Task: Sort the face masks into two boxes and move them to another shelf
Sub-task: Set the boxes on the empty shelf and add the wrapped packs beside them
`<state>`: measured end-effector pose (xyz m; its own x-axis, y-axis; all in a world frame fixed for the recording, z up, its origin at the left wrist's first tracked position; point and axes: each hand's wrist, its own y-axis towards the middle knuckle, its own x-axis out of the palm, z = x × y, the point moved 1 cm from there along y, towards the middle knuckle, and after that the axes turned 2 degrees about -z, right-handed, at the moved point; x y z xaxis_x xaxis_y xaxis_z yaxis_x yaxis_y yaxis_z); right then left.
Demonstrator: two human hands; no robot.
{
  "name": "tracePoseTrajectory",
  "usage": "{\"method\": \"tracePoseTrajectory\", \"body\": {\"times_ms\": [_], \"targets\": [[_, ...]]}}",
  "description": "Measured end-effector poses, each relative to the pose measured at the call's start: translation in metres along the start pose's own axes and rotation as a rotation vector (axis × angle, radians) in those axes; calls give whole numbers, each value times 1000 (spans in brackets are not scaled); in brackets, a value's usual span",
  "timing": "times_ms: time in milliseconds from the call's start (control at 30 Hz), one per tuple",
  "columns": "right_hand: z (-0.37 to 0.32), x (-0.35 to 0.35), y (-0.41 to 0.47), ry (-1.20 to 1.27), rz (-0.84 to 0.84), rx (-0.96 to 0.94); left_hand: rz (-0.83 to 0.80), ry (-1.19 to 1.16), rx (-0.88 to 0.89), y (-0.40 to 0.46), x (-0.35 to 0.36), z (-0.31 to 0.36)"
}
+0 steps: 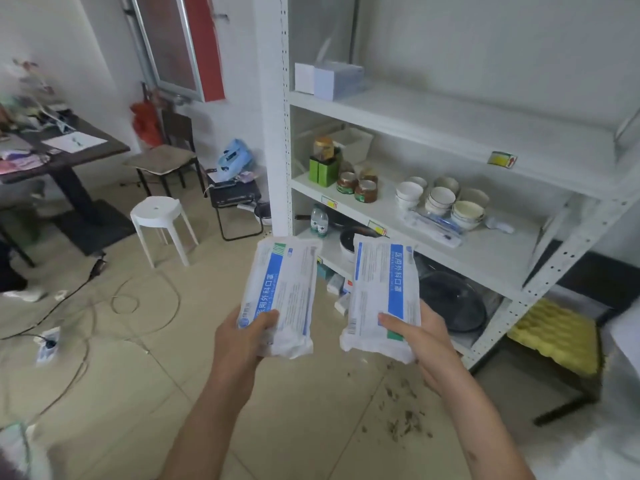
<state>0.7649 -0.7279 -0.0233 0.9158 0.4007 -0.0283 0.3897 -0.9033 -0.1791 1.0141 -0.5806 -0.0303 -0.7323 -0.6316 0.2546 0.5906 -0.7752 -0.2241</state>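
I see both mask packs, the left pack (280, 299) and the right pack (382, 299), in thin, slightly glossy, crinkled plastic film. The shelving rack (450, 119) at upper right looks like matt white painted metal. The bowls (441, 199) on it look like glazed ceramic. The stool (157, 209) is smooth white plastic; the floor (145, 358) is smooth pale tile.

Left hand (239, 336) and right hand (424, 337): bare, no gloves, rings or watch. Both forearms bare to the frame's near edge; no sleeves in view. Fingers (393, 322) unadorned.
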Motion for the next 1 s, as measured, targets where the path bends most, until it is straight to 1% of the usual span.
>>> {"method": "tracePoseTrajectory", "body": {"times_ms": [167,333,700,833,1000], "targets": [[-20,33,78,-15,7,-15,2,-16,-11,88,1,29],[-22,43,158,-7,72,-3,-35,2,-22,175,8,48],[-66,58,367,51,-38,-19,-39,4,-11,382,53,91],[-91,69,429,49,-4,-32,-23,-5,-15,445,64,111],[-130,90,503,5,81,-71,-76,-53,-24,535,73,146]]}}
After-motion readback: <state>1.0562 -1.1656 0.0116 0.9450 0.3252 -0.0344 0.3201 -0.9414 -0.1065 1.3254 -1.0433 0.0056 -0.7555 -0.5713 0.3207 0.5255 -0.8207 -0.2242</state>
